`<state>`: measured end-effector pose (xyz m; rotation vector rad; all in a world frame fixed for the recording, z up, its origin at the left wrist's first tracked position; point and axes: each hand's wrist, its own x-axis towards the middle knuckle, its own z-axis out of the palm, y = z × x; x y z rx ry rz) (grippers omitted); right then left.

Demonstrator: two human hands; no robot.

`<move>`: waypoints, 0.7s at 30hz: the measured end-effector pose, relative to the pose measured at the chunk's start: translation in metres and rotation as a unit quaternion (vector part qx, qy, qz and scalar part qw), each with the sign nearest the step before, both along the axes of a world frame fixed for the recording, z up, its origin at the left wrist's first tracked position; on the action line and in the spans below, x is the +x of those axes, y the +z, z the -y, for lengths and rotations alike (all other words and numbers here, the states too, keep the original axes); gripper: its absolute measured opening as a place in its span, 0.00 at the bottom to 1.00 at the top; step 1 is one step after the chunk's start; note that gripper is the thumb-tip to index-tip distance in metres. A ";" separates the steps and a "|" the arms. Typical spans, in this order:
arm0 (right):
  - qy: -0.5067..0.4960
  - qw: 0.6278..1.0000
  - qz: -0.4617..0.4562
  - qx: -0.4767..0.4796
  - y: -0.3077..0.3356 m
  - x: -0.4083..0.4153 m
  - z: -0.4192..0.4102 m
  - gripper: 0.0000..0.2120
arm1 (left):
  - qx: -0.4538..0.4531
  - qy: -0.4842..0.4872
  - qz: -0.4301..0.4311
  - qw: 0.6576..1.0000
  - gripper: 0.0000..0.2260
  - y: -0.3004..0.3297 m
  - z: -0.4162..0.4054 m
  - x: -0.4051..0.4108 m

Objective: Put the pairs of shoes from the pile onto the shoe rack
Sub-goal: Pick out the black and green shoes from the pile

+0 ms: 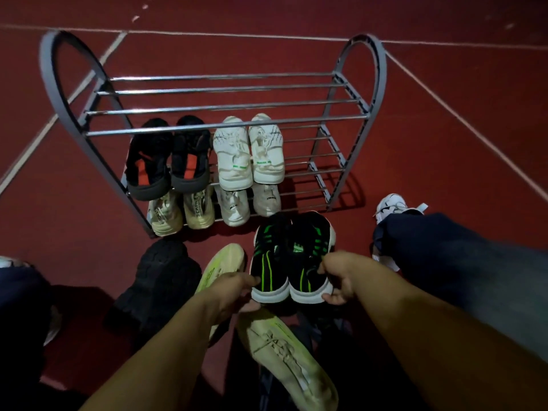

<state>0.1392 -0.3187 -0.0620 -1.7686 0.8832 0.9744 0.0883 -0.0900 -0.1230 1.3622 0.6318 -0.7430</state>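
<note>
Black-and-green shoes (292, 258), a pair held side by side, heels toward the wearer, just in front of the shoe rack (207, 114) and clear of the floor as far as can be judged. Left hand (234, 292) pinching the outer heel of the left shoe, thumb on top; right hand (341, 277) pinching the heel of the right one likewise. Toes pointing at the rack's low right end.

Likely trouble: held only at the heels, so toes apt to droop and catch a front rod, or one shoe to twist loose from a light pinch. Also possible to nudge the white sneakers (249, 155) on the middle shelf or the pale pair (250, 206) beneath them.

Room: right of those white pairs, both lower shelves bare up to the rack's right arch (369, 72); top shelf wholly bare. Left portion filled by black sandals (167, 158) and cream shoes (181, 215). Nearer than the rack: a black boot (160, 280) and two yellowish shoes (284, 354) on the floor, under the forearms, easy to kick or drag.
</note>
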 end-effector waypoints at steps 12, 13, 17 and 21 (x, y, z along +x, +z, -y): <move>-0.083 0.996 0.001 -0.030 0.024 -0.033 -0.007 0.10 | -0.059 -0.084 0.030 0.994 0.11 0.009 -0.009 -0.002; -0.079 0.996 0.017 -0.023 0.029 -0.034 -0.009 0.10 | -0.064 -0.088 0.034 0.993 0.11 0.014 -0.011 -0.003; -0.053 0.997 0.061 0.003 0.061 -0.043 -0.015 0.08 | -0.062 -0.085 0.040 0.994 0.14 0.042 -0.017 -0.007; -0.040 0.993 0.102 0.038 0.098 -0.060 -0.020 0.05 | -0.055 -0.108 0.047 0.992 0.20 0.085 -0.032 -0.015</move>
